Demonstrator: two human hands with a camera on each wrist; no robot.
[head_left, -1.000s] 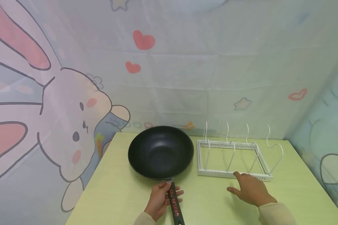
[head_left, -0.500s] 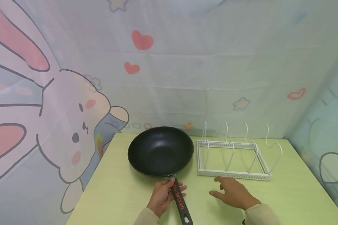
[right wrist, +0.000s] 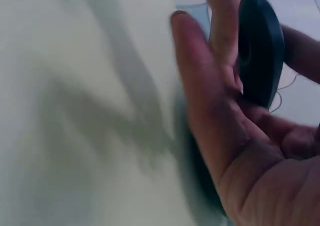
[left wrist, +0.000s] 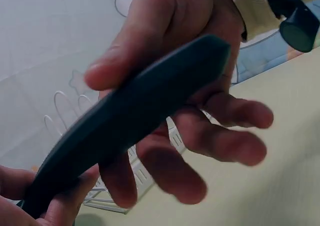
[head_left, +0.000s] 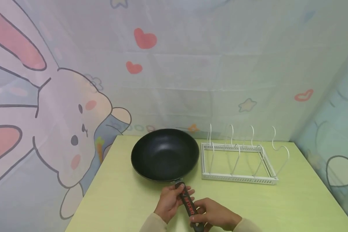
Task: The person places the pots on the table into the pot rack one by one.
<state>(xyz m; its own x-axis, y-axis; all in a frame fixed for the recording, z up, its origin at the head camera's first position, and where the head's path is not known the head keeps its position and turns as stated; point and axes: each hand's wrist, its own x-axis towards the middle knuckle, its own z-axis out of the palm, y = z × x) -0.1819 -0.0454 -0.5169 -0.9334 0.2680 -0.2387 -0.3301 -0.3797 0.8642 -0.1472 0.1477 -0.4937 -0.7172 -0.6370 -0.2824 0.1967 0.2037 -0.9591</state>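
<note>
A black wok [head_left: 165, 154] with a dark handle [head_left: 191, 206] bearing red lettering tilts over the table, its bowl facing me. My left hand [head_left: 169, 201] holds that handle close to the bowl, thumb on top and fingers beneath. At the handle's free end is my right hand [head_left: 214, 214], thumb across it and fingers bent round the other side. From the left wrist view, the right hand [left wrist: 195, 131] has its fingers spread under the handle [left wrist: 135, 105]. The right wrist view shows the handle's end [right wrist: 262, 50] between the right hand's digits.
To the right of the wok stands a white wire rack [head_left: 239, 178] with several curved uprights. The pale green table [head_left: 119, 203] ends at a cloth backdrop [head_left: 185, 77] printed with a rabbit, hearts and stars. More cloth hangs at both sides.
My right hand has left the front of the rack, moved left and down, and come round the handle's end. The handle has swung slightly right; the left hand keeps its hold.
</note>
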